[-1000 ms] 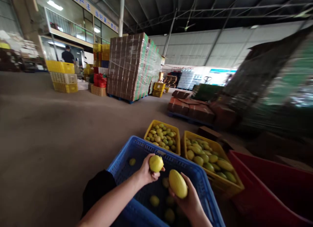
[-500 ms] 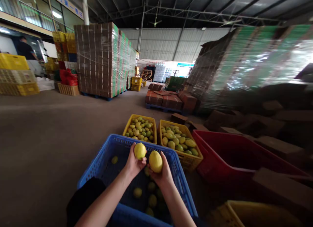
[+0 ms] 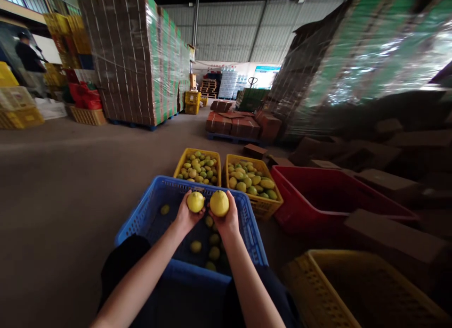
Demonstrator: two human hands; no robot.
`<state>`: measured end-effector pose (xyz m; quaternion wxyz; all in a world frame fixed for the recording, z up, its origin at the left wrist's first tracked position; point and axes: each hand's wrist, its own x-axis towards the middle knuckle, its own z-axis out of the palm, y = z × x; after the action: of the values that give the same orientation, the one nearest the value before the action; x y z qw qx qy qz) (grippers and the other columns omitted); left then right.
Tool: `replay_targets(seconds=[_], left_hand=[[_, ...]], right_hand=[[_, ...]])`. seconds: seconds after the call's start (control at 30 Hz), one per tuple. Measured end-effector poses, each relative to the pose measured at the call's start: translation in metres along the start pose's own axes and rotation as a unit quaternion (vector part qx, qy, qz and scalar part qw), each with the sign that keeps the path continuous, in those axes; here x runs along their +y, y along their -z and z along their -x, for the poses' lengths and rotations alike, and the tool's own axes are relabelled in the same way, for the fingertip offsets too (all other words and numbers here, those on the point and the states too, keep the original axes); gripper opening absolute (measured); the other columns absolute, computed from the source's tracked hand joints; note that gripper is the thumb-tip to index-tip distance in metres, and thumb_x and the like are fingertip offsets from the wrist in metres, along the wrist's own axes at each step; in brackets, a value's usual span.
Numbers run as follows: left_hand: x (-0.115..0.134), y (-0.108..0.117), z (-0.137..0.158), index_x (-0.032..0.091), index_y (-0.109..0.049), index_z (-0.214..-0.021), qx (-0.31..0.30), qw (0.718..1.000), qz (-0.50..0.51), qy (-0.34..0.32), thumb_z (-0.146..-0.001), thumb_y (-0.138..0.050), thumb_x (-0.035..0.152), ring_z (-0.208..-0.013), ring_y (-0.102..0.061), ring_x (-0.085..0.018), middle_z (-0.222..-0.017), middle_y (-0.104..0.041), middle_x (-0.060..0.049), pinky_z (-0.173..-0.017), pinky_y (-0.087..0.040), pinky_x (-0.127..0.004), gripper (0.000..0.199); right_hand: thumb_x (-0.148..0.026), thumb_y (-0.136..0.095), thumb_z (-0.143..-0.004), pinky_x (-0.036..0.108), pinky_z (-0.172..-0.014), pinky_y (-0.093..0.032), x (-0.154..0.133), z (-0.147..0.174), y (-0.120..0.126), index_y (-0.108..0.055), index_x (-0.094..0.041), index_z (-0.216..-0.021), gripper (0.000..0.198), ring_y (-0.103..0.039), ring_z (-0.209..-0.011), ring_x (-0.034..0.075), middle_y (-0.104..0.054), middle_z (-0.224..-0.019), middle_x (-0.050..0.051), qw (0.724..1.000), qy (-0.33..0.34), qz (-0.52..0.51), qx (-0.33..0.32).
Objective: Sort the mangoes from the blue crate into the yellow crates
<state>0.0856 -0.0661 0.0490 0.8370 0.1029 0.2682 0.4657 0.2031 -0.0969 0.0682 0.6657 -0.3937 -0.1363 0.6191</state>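
My left hand [image 3: 186, 218] is closed around a yellow lemon [image 3: 195, 202], held up over the blue crate [image 3: 132, 224]. Beside it, my right hand [image 3: 228, 219] grips a second, slightly larger-looking lemon [image 3: 219, 203], its end facing me. The two fruits are close together but apart. Below my hands, several greenish-yellow lemons [image 3: 196, 246] lie loose on the crate's floor; my right forearm hides part of them.
Two yellow crates [image 3: 175, 167] full of yellow and green lemons stand just beyond the blue crate. On the right are a red bin [image 3: 300, 200], a yellow crate [image 3: 319, 281] and cardboard boxes [image 3: 391, 233]. Wrapped pallet stacks [image 3: 120, 59] rise behind. A person [image 3: 28, 54] stands far left.
The camera view has tilted down, so the background sits higher. Both hands still hold their lemons; the right one has turned from lying lengthwise to end-on.
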Motion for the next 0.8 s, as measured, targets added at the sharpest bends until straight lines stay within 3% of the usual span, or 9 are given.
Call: replay_targets(seconds=[0.27, 0.4, 0.67, 0.8], left_hand=[[-0.003, -0.002, 0.008, 0.011, -0.063, -0.074, -0.016, 0.994, -0.078, -0.075, -0.083, -0.043, 0.044, -0.038, -0.051, -0.009, -0.057, -0.061, -0.004, -0.031, -0.031, -0.017, 0.039], [-0.004, -0.004, 0.011, 0.010, -0.064, -0.077, -0.014, 0.996, -0.078, -0.050, -0.086, -0.038, 0.049, -0.035, -0.050, -0.009, -0.056, -0.062, -0.005, -0.029, -0.034, -0.017, 0.047], [0.006, -0.009, 0.015, 0.012, -0.063, -0.096, 0.019, 1.000, 0.013, 0.007, -0.091, -0.039, 0.047, -0.047, -0.060, -0.011, -0.066, -0.067, -0.006, -0.038, -0.049, -0.016, 0.042], [0.007, -0.006, 0.010, 0.010, -0.061, -0.102, 0.014, 0.999, 0.002, 0.048, -0.093, -0.031, 0.054, -0.045, -0.058, -0.008, -0.067, -0.066, -0.006, -0.038, -0.047, -0.013, 0.054]], right_hand=[[-0.038, -0.057, -0.076, 0.021, -0.033, -0.035, 0.001, 0.007, -0.010, -0.062, -0.015, -0.072, 0.023, -0.059, -0.046, 0.014, -0.065, -0.058, 0.001, 0.999, 0.020, -0.012, -0.026], [-0.041, -0.050, -0.081, 0.022, -0.032, -0.037, -0.003, 0.006, -0.005, -0.060, -0.016, -0.074, 0.028, -0.056, -0.041, 0.014, -0.064, -0.057, 0.001, 0.999, -0.017, -0.043, 0.002], [-0.029, -0.049, -0.083, 0.023, -0.049, -0.054, -0.008, 0.005, -0.004, -0.061, -0.014, -0.092, 0.021, -0.066, -0.061, 0.017, -0.068, -0.067, 0.004, 0.991, -0.051, -0.124, 0.003], [-0.042, -0.043, -0.090, 0.020, -0.047, -0.054, -0.007, 0.001, -0.004, -0.061, -0.013, -0.091, 0.034, -0.066, -0.058, 0.016, -0.068, -0.064, 0.006, 0.991, -0.088, -0.098, 0.009]])
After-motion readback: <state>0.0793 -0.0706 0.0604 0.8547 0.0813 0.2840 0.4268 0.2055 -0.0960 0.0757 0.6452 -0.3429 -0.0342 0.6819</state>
